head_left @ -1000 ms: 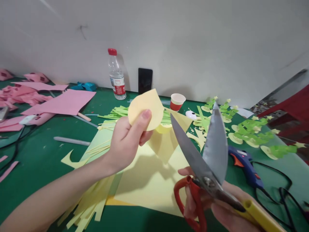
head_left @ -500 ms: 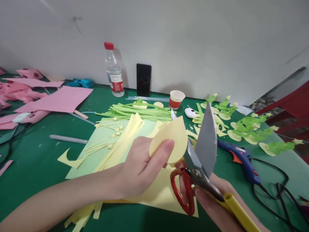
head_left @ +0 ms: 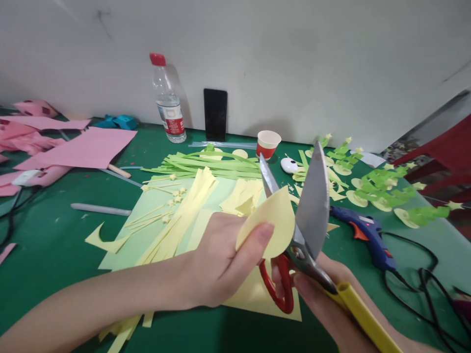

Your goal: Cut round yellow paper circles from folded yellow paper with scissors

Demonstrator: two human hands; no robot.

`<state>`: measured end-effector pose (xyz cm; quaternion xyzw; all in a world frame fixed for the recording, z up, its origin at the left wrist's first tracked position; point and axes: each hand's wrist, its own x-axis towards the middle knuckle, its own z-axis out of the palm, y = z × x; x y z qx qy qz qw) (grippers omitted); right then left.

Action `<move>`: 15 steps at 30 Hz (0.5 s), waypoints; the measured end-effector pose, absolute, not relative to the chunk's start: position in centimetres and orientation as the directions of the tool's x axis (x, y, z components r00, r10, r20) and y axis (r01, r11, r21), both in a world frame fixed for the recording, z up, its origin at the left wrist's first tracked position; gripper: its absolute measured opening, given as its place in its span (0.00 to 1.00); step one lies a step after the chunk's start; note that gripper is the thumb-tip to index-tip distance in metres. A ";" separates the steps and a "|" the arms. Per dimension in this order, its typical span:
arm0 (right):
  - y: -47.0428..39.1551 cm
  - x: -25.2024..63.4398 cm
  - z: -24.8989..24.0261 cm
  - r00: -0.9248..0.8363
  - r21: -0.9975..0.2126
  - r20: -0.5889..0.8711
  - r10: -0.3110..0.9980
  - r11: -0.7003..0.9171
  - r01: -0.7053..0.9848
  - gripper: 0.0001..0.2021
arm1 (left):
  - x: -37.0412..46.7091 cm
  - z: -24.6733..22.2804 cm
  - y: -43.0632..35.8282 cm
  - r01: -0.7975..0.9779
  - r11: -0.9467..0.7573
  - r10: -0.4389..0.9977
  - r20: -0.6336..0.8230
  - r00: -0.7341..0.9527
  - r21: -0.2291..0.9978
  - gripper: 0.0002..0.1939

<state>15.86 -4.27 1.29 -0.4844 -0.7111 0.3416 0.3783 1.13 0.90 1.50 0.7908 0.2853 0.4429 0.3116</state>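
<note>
My left hand [head_left: 221, 264] pinches a rounded piece of yellow paper [head_left: 270, 223] between thumb and fingers, above the table. My right hand [head_left: 324, 294] grips large scissors [head_left: 305, 215] with one red and one yellow handle. The blades are spread apart, and the edge of the yellow piece sits between them near the pivot. Below both hands lie a yellow sheet [head_left: 257, 294] and a pale green sheet [head_left: 147, 230] with cut yellow strips [head_left: 184, 215] on it.
On the green table [head_left: 55, 230]: green strips [head_left: 206, 166], a water bottle [head_left: 165, 100], a black phone [head_left: 215, 114] against the wall, a paper cup [head_left: 268, 143], a blue glue gun [head_left: 364, 235] with black cable, finished green paper figures [head_left: 382, 193], pink sheets [head_left: 84, 147] at left.
My left hand brought the yellow piece down and to the right, in between the scissor blades. The scissors drew closer to me and the blades stay spread.
</note>
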 end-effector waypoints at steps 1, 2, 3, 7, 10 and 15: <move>-4.3 15.9 1.3 -0.244 -0.848 0.205 0.948 0.297 0.438 0.11 | 1.1 1.4 0.9 0.166 -0.645 0.725 0.530 0.440 0.745 0.17; -4.3 15.9 1.3 -0.240 -0.844 0.205 0.949 0.296 0.448 0.11 | 1.1 1.3 0.9 0.168 -0.644 0.729 0.531 0.432 0.746 0.17; -4.2 15.9 1.3 -0.234 -0.839 0.206 0.950 0.295 0.457 0.11 | 1.1 1.2 0.9 0.173 -0.641 0.734 0.531 0.425 0.748 0.17; -4.2 16.1 1.3 -0.234 -0.819 0.227 0.945 0.315 0.479 0.12 | 1.1 1.3 0.9 0.187 -0.622 0.746 0.502 0.438 0.761 0.17; -4.4 16.1 1.4 -0.229 -0.812 0.233 0.945 0.318 0.489 0.11 | 1.0 1.4 0.9 0.195 -0.599 0.761 0.476 0.442 0.776 0.18; -4.3 16.2 1.7 -0.233 -0.804 0.201 0.951 0.296 0.515 0.11 | 1.0 1.2 0.9 0.160 -0.611 0.755 0.509 0.414 0.775 0.18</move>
